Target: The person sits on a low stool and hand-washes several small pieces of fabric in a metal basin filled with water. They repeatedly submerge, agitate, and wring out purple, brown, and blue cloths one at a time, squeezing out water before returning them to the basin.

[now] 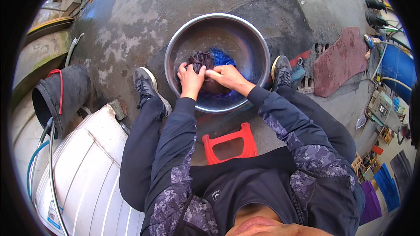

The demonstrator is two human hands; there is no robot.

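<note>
A round metal basin (169, 46) stands on the ground between my feet, with some water in it. My left hand (190, 80) is closed on a bunched dark maroon cloth (201, 59) inside the basin, its thumb pressed toward the fingers. From the right, my right hand (227, 78) grips the same cloth, fingers curled and thumb pointing at the left hand. More of the dark cloth hangs below the hands. A bright blue cloth (221, 57) lies in the water just behind my right hand, partly hidden by it.
Under me shows a red plastic stool (250, 142). At left are a black bucket (65, 96) on its side, a hose (72, 49) and a white ribbed panel (87, 161). A reddish slab (341, 63) and a blue barrel (397, 67) are at right. The concrete looks wet.
</note>
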